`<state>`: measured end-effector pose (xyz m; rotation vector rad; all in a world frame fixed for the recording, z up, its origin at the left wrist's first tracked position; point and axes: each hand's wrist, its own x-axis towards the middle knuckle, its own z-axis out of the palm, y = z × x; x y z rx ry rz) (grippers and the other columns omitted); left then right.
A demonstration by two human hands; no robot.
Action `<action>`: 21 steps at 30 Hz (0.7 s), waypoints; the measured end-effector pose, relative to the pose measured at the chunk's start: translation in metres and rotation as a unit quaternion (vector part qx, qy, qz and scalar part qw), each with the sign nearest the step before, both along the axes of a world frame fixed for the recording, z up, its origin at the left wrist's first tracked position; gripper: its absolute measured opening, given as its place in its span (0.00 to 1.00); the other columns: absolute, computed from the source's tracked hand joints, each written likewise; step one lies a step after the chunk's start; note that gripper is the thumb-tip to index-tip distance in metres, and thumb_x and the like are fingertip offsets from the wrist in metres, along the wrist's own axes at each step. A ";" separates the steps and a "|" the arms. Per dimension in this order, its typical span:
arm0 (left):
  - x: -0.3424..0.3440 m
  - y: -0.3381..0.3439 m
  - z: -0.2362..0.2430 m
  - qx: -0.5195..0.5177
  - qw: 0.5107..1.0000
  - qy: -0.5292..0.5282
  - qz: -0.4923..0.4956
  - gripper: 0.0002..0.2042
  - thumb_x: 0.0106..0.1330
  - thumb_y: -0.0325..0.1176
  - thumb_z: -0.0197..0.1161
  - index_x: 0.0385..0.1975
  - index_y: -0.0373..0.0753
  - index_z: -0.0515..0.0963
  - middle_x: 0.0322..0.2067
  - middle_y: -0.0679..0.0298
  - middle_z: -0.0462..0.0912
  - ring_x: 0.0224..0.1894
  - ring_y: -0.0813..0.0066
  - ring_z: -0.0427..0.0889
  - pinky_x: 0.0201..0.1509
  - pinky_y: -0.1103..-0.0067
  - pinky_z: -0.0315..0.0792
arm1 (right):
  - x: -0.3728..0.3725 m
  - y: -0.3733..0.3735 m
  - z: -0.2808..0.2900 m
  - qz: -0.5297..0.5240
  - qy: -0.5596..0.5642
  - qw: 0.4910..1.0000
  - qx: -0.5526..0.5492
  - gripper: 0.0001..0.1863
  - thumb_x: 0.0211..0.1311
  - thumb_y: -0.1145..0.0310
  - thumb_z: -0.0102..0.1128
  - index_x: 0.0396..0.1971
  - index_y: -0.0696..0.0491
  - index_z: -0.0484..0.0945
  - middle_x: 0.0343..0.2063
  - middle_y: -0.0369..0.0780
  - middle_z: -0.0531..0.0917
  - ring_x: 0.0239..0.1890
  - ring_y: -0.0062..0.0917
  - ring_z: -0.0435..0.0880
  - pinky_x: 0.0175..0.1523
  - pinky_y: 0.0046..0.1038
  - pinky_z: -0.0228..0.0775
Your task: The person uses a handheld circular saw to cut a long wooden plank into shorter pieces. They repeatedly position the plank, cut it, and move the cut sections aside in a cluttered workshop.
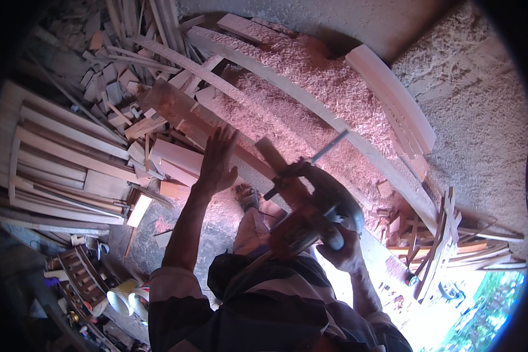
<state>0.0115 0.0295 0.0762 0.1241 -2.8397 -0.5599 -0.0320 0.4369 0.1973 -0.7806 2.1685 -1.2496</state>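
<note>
My right hand [342, 251] is wrapped round the rear handle of a power tool that looks like an electric planer [302, 202]. The tool is held in front of my body, with a long flat base and a thin metal rod [330, 146] sticking out to the far right. My left hand [218, 157] is empty, its fingers stretched out. It is over or against a reddish-brown wooden board [185, 111]; I cannot tell whether it touches. Beyond the tool runs a long pale curved plank [287, 82], with pinkish shavings [311, 53] heaped around it.
Curved wooden pieces [70, 161] are stacked at the left, below a pile of small offcuts [111, 85]. A thick curved block [393, 97] lies at the far right. Thin strips [437, 246] lean at the right. Pale buckets [123, 298] stand at the lower left.
</note>
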 end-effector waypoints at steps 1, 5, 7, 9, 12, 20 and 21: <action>0.004 0.000 0.007 -0.038 0.999 -0.030 -0.024 0.52 0.54 0.38 0.73 0.78 0.39 0.47 0.78 0.47 0.48 0.80 0.43 0.45 0.78 0.47 0.45 | -0.002 -0.007 0.002 0.032 -0.018 0.999 0.003 0.28 0.53 0.72 0.71 0.57 0.59 0.79 0.35 0.45 0.88 0.38 0.32 0.90 0.43 0.33 0.80; 0.002 0.006 0.005 -0.115 0.978 -0.136 -0.107 0.60 0.47 0.54 0.79 0.78 0.42 0.47 0.78 0.50 0.49 0.80 0.45 0.45 0.77 0.44 0.44 | -0.008 -0.029 -0.004 0.122 0.013 0.992 -0.008 0.29 0.53 0.72 0.69 0.58 0.60 0.78 0.33 0.50 0.88 0.37 0.41 0.91 0.41 0.36 0.81; -0.004 0.009 -0.009 -0.142 0.972 -0.143 -0.117 0.62 0.43 0.59 0.79 0.77 0.41 0.50 0.77 0.51 0.52 0.79 0.46 0.46 0.77 0.44 0.44 | -0.010 -0.038 -0.012 0.144 0.007 0.990 -0.005 0.30 0.53 0.72 0.69 0.59 0.59 0.77 0.33 0.51 0.88 0.37 0.42 0.91 0.41 0.37 0.81; -0.009 0.010 -0.027 -0.155 0.969 -0.148 -0.122 0.60 0.42 0.60 0.80 0.75 0.41 0.54 0.75 0.52 0.56 0.78 0.47 0.49 0.77 0.46 0.46 | -0.010 -0.042 -0.021 0.154 -0.013 0.988 0.016 0.31 0.52 0.71 0.68 0.60 0.58 0.77 0.32 0.53 0.88 0.37 0.42 0.91 0.41 0.37 0.81; -0.013 0.008 -0.052 -0.158 0.972 -0.122 -0.122 0.53 0.44 0.56 0.79 0.71 0.39 0.62 0.70 0.54 0.64 0.75 0.50 0.56 0.77 0.51 0.52 | -0.011 -0.045 -0.031 0.159 -0.001 0.986 0.055 0.31 0.53 0.70 0.68 0.61 0.58 0.76 0.32 0.53 0.88 0.36 0.42 0.91 0.40 0.37 0.81; -0.020 -0.001 -0.074 -0.222 0.966 -0.039 -0.130 0.35 0.50 0.41 0.75 0.59 0.36 0.72 0.58 0.57 0.77 0.65 0.56 0.72 0.71 0.67 0.67 | -0.009 -0.057 -0.040 0.151 -0.010 0.987 0.047 0.29 0.55 0.65 0.71 0.58 0.56 0.77 0.30 0.50 0.88 0.35 0.41 0.91 0.39 0.38 0.81; -0.020 -0.001 -0.074 -0.200 0.971 -0.024 -0.125 0.32 0.52 0.38 0.73 0.59 0.36 0.72 0.58 0.57 0.77 0.65 0.57 0.72 0.70 0.67 0.68 | -0.010 -0.059 -0.040 0.153 -0.004 0.987 0.055 0.29 0.56 0.64 0.71 0.58 0.55 0.77 0.30 0.50 0.88 0.35 0.41 0.91 0.39 0.38 0.81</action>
